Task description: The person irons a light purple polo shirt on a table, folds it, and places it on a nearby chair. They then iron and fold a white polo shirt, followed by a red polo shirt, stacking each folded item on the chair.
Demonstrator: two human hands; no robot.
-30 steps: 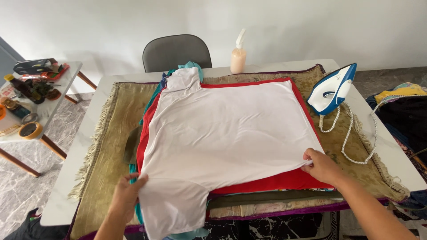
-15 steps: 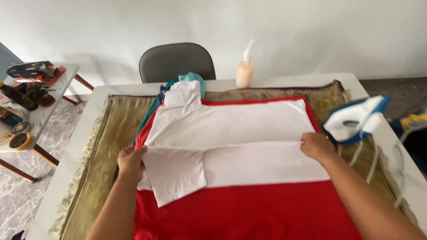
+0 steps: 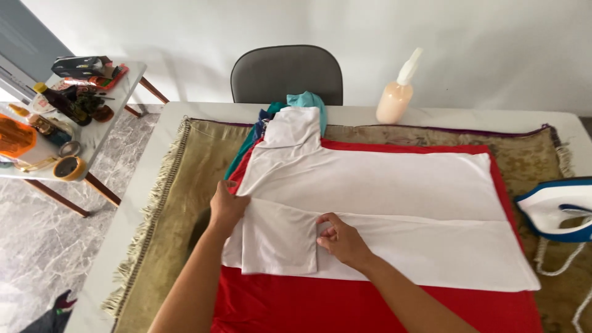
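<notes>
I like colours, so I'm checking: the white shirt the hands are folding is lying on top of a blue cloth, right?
Not quite. The head view shows the white shirt lying on a red cloth, not a blue one. Both the left hand and the right hand do rest on the shirt.

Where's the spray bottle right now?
Head view: the spray bottle stands upright at the table's far edge, right of the grey chair, beyond the white shirt.

Camera: one, worn on the head.
Position: above the near edge of the table [image 3: 185, 111], by the person's chest.
Facing: forward and steeply down, across to the chair [image 3: 287, 71] and wall [image 3: 481, 37].
Nearness: close; both forearms enter from the bottom edge, left hand [image 3: 227, 209] and right hand [image 3: 342, 239] mid-frame.
Coverage: shirt [image 3: 382, 185] central, iron [image 3: 558, 213] cut by the right edge, side table [image 3: 117, 77] far left.
Shared view: none.
</notes>
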